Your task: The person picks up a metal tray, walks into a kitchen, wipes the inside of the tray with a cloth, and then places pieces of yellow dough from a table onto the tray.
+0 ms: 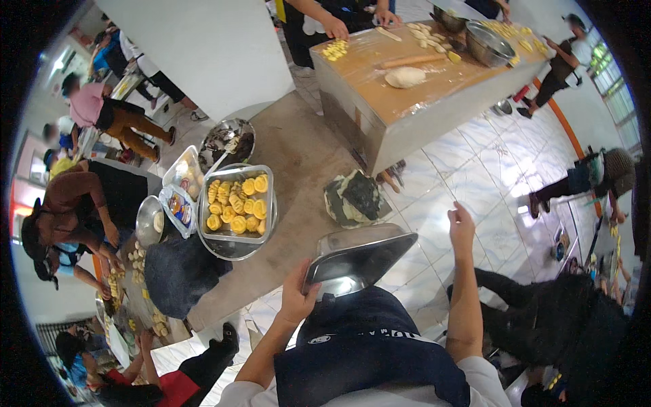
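My left hand grips the rim of a rectangular metal pan, tilted in front of my dark apron. My right hand is raised over the tiled floor, apart from the pan, with its fingers bent and nothing seen in it. A piece of dark and pale green material lies at the table's corner, just beyond the pan. Further left, a clear plastic container of shaped yellow dough pieces rests on a round metal basin.
A brown table also bears a bowl of dark contents, a plastic bag and a dark cloth. Co-workers handle dough at left. Across the floor stands a worktable with dough, a rolling pin and a metal bowl.
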The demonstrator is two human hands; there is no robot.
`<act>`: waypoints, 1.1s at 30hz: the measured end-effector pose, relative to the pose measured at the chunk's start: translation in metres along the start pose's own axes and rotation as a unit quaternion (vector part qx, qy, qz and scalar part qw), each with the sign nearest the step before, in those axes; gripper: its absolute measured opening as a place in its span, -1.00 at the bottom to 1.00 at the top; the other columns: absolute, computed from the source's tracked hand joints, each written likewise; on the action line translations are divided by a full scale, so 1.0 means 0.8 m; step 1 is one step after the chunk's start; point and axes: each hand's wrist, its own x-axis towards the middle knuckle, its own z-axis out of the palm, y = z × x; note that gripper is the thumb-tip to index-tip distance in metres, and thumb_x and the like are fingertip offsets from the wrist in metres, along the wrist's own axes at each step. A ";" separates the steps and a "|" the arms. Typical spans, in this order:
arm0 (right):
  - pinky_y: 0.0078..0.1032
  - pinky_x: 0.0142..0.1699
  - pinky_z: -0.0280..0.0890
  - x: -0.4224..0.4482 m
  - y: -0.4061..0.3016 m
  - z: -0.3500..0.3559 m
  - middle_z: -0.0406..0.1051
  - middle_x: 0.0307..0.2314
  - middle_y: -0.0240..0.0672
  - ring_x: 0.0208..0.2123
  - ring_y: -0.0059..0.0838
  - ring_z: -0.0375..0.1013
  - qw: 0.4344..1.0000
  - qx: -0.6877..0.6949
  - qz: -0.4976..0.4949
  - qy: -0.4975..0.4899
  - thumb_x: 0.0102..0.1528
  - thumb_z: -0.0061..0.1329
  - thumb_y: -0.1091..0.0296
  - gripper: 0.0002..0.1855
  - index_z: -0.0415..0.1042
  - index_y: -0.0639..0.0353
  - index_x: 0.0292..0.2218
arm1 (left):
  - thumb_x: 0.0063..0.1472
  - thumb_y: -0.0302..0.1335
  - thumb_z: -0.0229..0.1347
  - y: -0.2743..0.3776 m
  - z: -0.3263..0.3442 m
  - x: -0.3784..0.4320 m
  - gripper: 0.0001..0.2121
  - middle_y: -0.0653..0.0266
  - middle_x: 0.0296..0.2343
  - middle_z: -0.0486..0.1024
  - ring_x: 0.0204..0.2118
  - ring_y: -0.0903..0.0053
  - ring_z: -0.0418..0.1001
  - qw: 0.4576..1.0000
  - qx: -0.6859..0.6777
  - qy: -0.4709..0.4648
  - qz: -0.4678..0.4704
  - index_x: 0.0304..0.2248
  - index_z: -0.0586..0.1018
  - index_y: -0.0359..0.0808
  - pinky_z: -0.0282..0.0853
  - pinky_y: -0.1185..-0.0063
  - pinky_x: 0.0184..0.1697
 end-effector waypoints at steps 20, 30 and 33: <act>-0.42 -0.36 0.21 0.016 0.097 0.049 0.33 -0.59 -0.17 -0.49 -0.25 0.33 0.930 -0.123 0.037 -0.345 -0.15 -0.08 0.31 -0.67 0.34 0.26 -0.31 | 0.03 -0.50 -0.07 0.028 -0.011 0.094 -0.73 0.13 -0.35 0.31 -0.31 0.49 0.28 0.964 0.095 0.232 -0.093 -0.26 0.27 -0.45 0.19 0.61 -0.27; -0.43 -0.28 0.20 0.166 0.002 0.165 0.29 -0.44 -0.11 -0.38 -0.22 0.30 0.875 0.024 -0.189 -0.444 -0.14 -0.07 0.22 -0.50 0.18 0.23 -0.16 | 0.06 -0.45 -0.09 0.099 0.131 0.036 -0.67 0.04 -0.31 0.31 -0.28 0.39 0.27 0.756 0.170 0.583 -0.244 -0.22 0.26 -0.52 0.15 0.56 -0.20; -0.40 -0.21 0.18 0.149 -0.046 0.189 0.24 -0.34 -0.09 -0.29 -0.18 0.26 0.852 -0.009 -0.198 -0.484 -0.16 -0.05 0.15 -0.37 0.08 0.21 -0.08 | 0.06 -0.44 -0.09 0.101 0.166 0.001 -0.66 0.03 -0.27 0.30 -0.25 0.37 0.26 0.724 0.177 0.603 -0.283 -0.19 0.25 -0.50 0.13 0.54 -0.16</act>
